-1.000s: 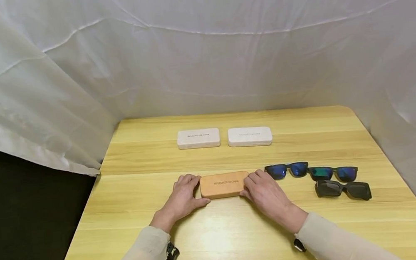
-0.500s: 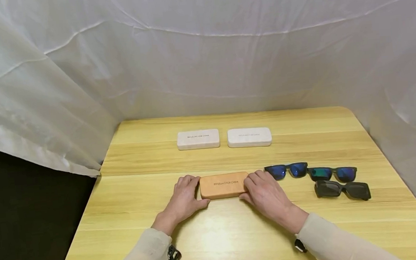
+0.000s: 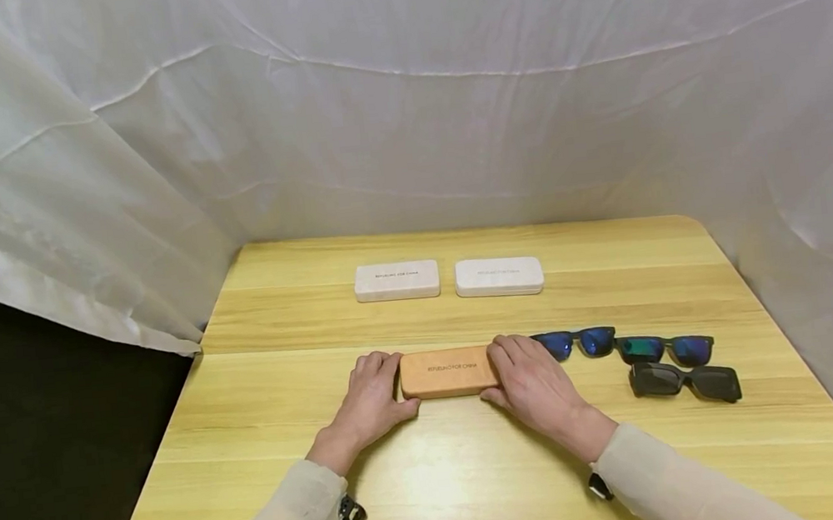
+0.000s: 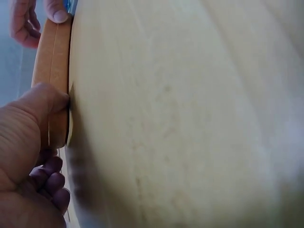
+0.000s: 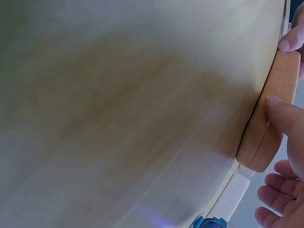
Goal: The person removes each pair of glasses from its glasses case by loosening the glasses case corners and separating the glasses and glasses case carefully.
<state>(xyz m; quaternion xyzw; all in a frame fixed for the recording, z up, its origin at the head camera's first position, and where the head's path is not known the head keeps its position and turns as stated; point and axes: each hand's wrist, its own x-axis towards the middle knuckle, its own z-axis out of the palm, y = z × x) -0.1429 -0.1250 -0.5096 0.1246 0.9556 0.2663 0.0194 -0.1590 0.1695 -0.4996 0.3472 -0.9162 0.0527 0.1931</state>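
An orange-tan glasses case [image 3: 448, 373] with small dark lettering lies closed at the middle of the table. My left hand [image 3: 366, 399] holds its left end, and in the left wrist view the thumb of that left hand [image 4: 26, 137] presses the front side across the seam. At the other end my right hand [image 3: 537, 382] grips the case, fingers over the far corner and thumb low at the front. The right wrist view shows the right thumb [image 5: 282, 114] against the case's front side [image 5: 266, 137]. The case's back side is hidden.
Two pale glasses cases, a pinkish one [image 3: 397, 282] and a white one [image 3: 498, 277], lie farther back. To the right are blue-lensed sunglasses [image 3: 596, 341], green-blue sunglasses [image 3: 689, 349] and black sunglasses [image 3: 716, 384]. White cloth [image 3: 405, 144] hangs behind the wooden table [image 3: 439, 492].
My right hand's fingers have shifted slightly away from me along the case's right end. The left hand and the case stay in place.
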